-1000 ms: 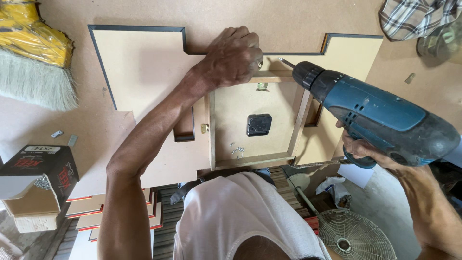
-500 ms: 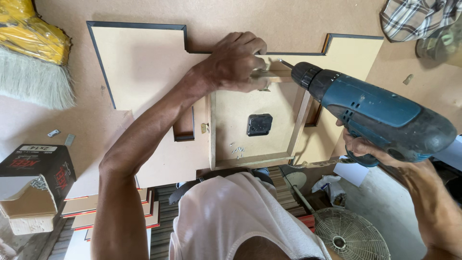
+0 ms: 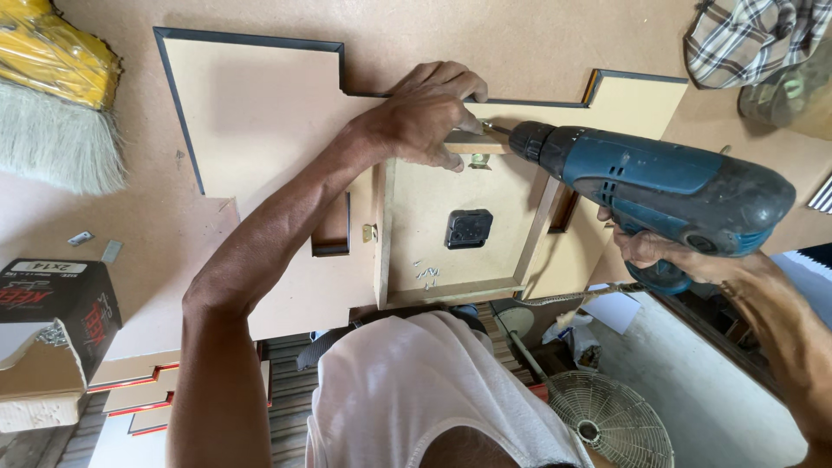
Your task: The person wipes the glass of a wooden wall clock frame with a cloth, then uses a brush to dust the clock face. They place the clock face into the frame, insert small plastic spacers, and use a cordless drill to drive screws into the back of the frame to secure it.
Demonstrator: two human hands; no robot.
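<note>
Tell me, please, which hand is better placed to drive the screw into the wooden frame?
The right hand: it grips the blue drill, whose bit is already at the top rail of the wooden frame. The left hand is pressed on that rail, steadying it, so it looks better left there.

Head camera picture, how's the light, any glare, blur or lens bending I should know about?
Head view: soft, even daylight, no harsh glare; the left hand throws a faint shadow on the cut-out board. The blue drill in the right hand is sharp, with no motion blur. Wide-angle stretch shows at the edges, on the brush and the fan.
</note>
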